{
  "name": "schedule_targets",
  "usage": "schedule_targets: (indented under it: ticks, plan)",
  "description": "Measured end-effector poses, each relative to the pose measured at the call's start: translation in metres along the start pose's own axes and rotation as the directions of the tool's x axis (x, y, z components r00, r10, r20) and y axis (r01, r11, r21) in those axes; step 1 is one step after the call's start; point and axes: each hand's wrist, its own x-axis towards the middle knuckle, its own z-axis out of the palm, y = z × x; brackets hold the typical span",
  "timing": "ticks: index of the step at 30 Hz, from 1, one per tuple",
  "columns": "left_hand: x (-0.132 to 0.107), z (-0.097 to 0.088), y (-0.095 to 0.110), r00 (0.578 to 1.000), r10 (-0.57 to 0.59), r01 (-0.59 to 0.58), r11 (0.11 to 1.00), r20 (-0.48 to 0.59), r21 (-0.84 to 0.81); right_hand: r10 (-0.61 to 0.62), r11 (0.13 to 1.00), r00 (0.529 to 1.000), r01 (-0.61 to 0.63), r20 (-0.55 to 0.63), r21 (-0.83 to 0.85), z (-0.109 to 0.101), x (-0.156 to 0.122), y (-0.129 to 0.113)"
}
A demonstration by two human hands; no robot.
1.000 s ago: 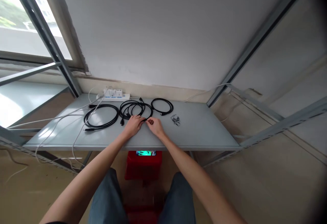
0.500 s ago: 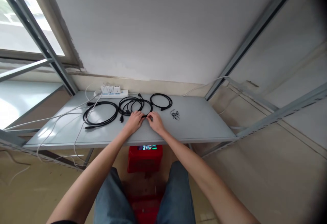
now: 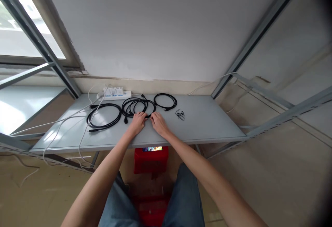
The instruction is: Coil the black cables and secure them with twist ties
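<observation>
White wall (image 3: 155,30) fills most of the background, with a window (image 3: 20,33) at its left. Against it runs a grey metal worktop (image 3: 199,126), set between the posts of a grey frame (image 3: 261,26). Beneath the worktop's front edge stands a red stool (image 3: 150,163), between the person's knees in blue jeans (image 3: 185,199).

Three black cable coils lie in a row on the worktop. The middle coil (image 3: 155,106), made of several overlapping loops, is at the hands; one plug lies at its far side and another at its near left. Just beside it to the left is the left coil (image 3: 119,114), and near its far right the right coil (image 3: 176,101). Behind them a white power strip (image 3: 118,96) carries adapters (image 3: 113,91), and thin white cords (image 3: 84,133) cross the left coil and hang over the front edge.

Side by side, the left hand (image 3: 138,121) and right hand (image 3: 158,122) have their fingers closed on the near side of the middle coil; whether a tie is pinched there cannot be told. A lit screen (image 3: 152,148) rests on the stool. Right of the hands lies a small heap of thin black ties (image 3: 180,114).
</observation>
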Motion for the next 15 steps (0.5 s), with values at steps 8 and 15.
schedule_targets:
  ticks: [8,15]
  plan:
    - [-0.003,-0.004,0.002,1.0,0.026,-0.026,1.0,-0.013,-0.009,0.037,0.997,0.996,-0.033,0.076,-0.064,-0.001,-0.002,-0.006]
    - [-0.005,-0.009,0.006,0.999,0.037,-0.037,0.999,0.002,0.038,0.046,0.969,0.989,-0.009,0.143,-0.247,-0.011,-0.006,-0.02]
